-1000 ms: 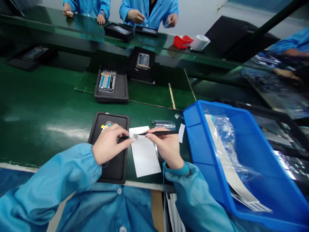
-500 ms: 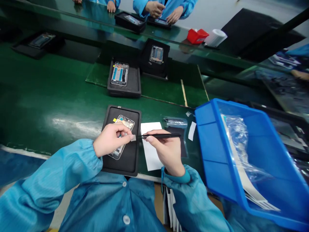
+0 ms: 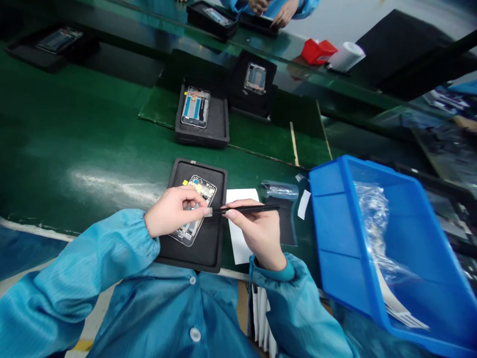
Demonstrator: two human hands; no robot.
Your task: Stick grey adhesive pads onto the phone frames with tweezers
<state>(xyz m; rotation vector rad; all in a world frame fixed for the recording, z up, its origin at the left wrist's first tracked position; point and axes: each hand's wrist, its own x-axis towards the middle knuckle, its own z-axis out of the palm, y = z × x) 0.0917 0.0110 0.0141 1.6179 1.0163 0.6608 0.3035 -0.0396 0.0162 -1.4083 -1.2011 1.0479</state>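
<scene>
My left hand (image 3: 177, 211) pinches a small pale, translucent piece (image 3: 209, 212) between thumb and forefinger. Black tweezers (image 3: 249, 209) lie in the closed fingers of my right hand (image 3: 259, 231), and their tips point left and reach the small piece. Whether the tips grip it or only touch it, I cannot tell. Below my left hand an opened phone (image 3: 203, 188) with bare inner parts and a yellow tab lies in a black tray (image 3: 212, 251); the hand hides its middle.
White paper (image 3: 240, 246) and a clear film sheet (image 3: 279, 189) lie right of the tray. A blue bin (image 3: 335, 223) holds plastic bags. Further back, another phone (image 3: 196, 107) rests in a black tray (image 3: 219, 132). A co-worker's hands (image 3: 283, 12) show across the bench.
The view has shifted slightly, so the bench things appear further right. Both hands keep nearly the same pose, with the tweezer tips still at the small piece.
</scene>
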